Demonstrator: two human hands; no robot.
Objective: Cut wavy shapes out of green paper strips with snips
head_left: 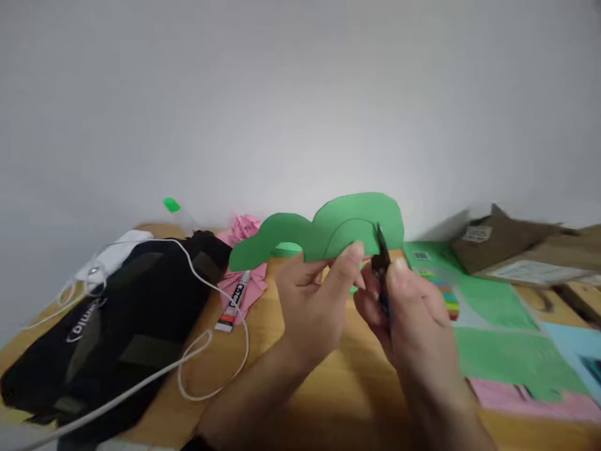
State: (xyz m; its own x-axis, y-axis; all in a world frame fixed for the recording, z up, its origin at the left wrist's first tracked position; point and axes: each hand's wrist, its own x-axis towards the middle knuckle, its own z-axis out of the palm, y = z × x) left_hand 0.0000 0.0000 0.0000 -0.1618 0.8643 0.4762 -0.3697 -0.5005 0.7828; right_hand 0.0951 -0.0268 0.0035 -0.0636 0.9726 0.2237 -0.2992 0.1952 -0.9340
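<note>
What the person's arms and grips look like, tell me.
The left grip and right grip are bare, ungloved hands with no visible rings. The right forearm shows bare; a dark cloth-like edge, perhaps a sleeve, borders the bare left forearm.

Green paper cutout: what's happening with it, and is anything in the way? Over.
Left hand pinching green paper cutout. Right hand holding scissors against its right lobe. Possibly in the way: left thumb, inside the dark curved line.

Tabletop [263,313]: we see yellowish wood.
Left: we have a black cloth item [159,300], a white cable [247,351] looping beside it.
Left of middle: glue tube [233,304], pink paper [256,285].
Right: we find green sheets [516,357], a cardboard box [521,247] far.
</note>
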